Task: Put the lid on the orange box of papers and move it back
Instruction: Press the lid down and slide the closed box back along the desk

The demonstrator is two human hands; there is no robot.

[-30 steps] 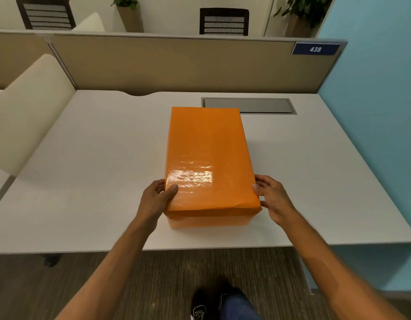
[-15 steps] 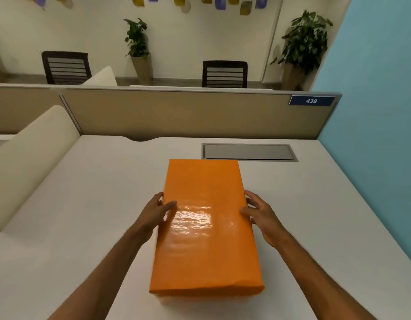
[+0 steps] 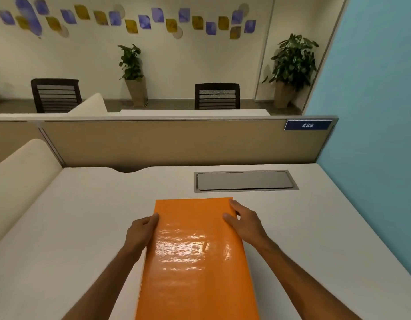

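With lid on, both hands, left [image 3: 140, 234] and right [image 3: 245, 224], clamped the box [image 3: 195, 257] sides just short of the hatch [image 3: 245, 180]; uneven push could've skewed it.

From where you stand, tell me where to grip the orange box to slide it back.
Grip the orange box by its two long side walls, one hand from each side, near the far end. It lies lengthwise away from you, too wide for one hand, and its glossy lid probably gives a poor hold from above. The left hand and right hand already flank it there.
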